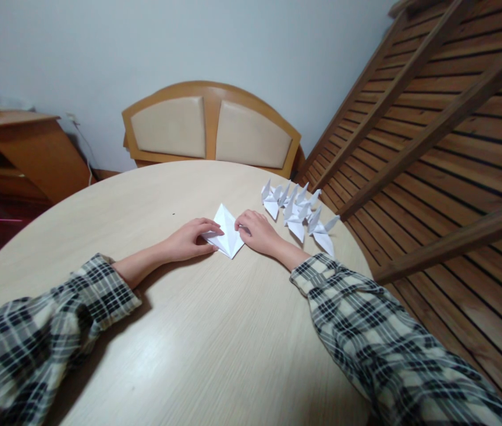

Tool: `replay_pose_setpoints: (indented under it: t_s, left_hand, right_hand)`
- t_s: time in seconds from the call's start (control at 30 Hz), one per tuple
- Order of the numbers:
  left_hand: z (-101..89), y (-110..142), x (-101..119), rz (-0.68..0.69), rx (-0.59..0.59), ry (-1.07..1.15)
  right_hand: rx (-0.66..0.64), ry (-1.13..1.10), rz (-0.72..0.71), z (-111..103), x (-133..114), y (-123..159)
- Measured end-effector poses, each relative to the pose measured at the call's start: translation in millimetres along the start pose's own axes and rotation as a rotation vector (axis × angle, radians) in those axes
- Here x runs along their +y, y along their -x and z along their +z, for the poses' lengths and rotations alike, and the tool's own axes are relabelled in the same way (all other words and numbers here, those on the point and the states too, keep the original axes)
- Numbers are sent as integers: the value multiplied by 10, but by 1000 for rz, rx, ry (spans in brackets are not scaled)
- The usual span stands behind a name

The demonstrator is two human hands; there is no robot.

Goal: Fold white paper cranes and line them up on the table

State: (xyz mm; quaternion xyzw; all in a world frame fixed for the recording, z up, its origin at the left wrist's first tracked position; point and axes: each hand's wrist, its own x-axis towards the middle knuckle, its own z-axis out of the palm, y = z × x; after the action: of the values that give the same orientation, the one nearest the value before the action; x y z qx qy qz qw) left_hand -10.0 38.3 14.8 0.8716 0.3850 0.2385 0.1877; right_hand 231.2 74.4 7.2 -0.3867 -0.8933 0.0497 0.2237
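Observation:
A white sheet of folded paper (229,232), diamond-shaped with creases running along it, lies flat on the round table. At its left corner, my left hand (194,238) has the thumb and fingers closed on the edge. My right hand (257,232) is at the opposite side, its curled fingertips pressed on the right edge. Several finished white paper cranes (295,216) stand grouped to the right, beyond my right hand, with their wings and necks pointing up.
The pale wood-grain round table (188,343) fills the foreground. Behind it stands a wooden headboard (210,127) with two cream panels against the wall. A slatted wooden frame (446,142) leans close on the right. A brown cabinet (33,151) is at the left.

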Motion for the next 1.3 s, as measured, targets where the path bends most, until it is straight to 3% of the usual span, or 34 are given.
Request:
replay_pose_setpoints:
  t_s: [0.53, 0.87, 1.3]
  left_hand:
    - [78, 31, 36, -17, 47, -247]
    - [81, 30, 25, -74, 86, -197]
    - [83, 6, 4, -137, 119, -164]
  right_hand:
    - [48, -53, -21, 19, 43, -39]
    - [57, -196, -35, -86, -43, -37]
    - [40, -174, -69, -124, -68, -19]
